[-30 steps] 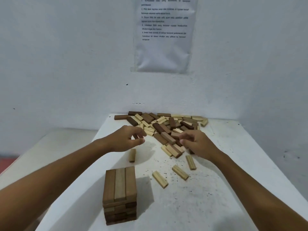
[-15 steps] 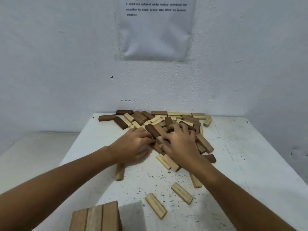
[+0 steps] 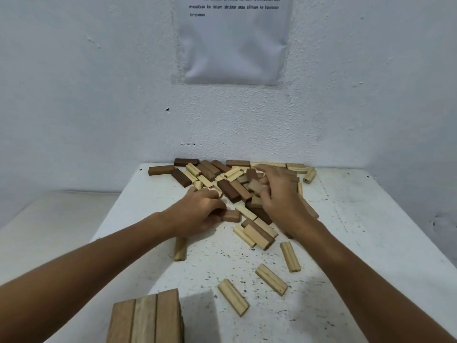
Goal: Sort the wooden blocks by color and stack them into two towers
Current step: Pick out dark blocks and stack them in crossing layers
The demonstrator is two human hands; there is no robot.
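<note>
Gripping brown blocks (image 3: 231,215), seemingly, both hands (image 3: 197,214) dig the pile (image 3: 237,179).

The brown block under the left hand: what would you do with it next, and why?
Probably lift the brown block that the left hand grips and carry it back to the tower at the near edge. That tower's top row is brown too, and the right hand is busy in the pile.
</note>
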